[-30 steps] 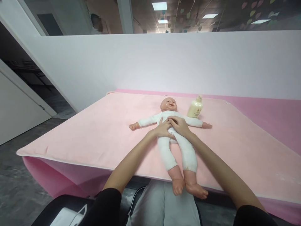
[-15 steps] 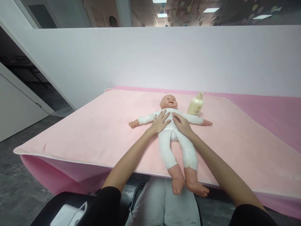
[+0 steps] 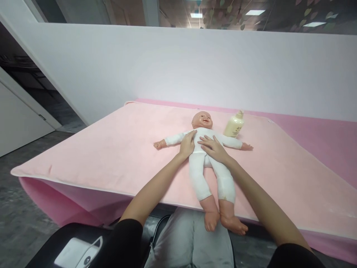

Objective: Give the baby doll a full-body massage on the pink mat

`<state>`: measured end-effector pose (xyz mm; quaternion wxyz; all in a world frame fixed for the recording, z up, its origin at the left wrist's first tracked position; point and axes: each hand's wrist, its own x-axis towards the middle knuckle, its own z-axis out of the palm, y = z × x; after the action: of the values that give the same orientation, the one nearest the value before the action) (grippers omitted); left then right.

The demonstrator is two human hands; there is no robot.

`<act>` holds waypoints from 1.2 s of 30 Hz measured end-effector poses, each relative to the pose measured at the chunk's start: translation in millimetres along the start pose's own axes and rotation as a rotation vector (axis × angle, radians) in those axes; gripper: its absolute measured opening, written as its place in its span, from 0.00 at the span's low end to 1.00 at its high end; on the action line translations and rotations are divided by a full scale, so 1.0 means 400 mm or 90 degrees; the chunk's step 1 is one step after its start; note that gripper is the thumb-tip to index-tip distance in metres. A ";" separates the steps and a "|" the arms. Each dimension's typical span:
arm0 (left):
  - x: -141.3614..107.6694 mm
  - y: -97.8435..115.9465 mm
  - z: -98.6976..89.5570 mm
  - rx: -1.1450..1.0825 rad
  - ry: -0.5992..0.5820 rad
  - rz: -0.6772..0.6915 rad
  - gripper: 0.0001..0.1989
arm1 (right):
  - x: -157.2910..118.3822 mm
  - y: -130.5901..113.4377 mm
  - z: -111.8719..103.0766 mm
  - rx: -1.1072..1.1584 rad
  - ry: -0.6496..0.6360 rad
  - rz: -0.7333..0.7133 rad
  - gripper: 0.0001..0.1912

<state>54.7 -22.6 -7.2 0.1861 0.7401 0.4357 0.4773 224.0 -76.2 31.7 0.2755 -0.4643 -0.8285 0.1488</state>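
Observation:
A baby doll (image 3: 205, 133) in a white suit lies face up on the pink mat (image 3: 111, 149), its arms spread and its feet over the front edge. My left hand (image 3: 187, 144) rests along the left side of the doll's torso, fingers close together and pointing up toward its shoulder, holding nothing. On the middle and right of the torso lies my right hand (image 3: 214, 148), palm down with its fingers spread. Beyond the doll's arm on the right stands a pale yellow pump bottle (image 3: 234, 124).
A white wall (image 3: 181, 63) rises behind the table. Pink cloth (image 3: 320, 137) shows beyond the mat at the right. On a black chair at the lower left lies a white device (image 3: 74, 251) with a cable.
My left hand has moved from the front of the chest to the doll's left-hand side in view, its fingers drawn together. My right hand has shifted slightly left, its fingers more spread.

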 end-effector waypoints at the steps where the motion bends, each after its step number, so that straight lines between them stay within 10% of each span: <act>1: 0.000 0.001 0.000 -0.003 0.001 0.004 0.26 | 0.002 -0.001 -0.001 -0.020 -0.008 0.025 0.20; 15: -0.022 0.073 -0.025 0.097 -0.011 0.073 0.21 | 0.008 0.094 0.024 0.025 0.150 0.233 0.31; 26: -0.034 0.158 -0.043 0.117 -0.420 0.211 0.20 | -0.004 0.131 0.031 0.129 0.353 0.270 0.24; 36: -0.025 0.140 -0.024 0.205 -0.328 0.090 0.24 | -0.015 0.084 0.010 -0.059 0.299 0.171 0.23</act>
<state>70.7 -63.2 30.6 0.1373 0.8849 0.3918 0.2110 247.1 -63.6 9.7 0.4160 -0.6038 -0.6791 0.0341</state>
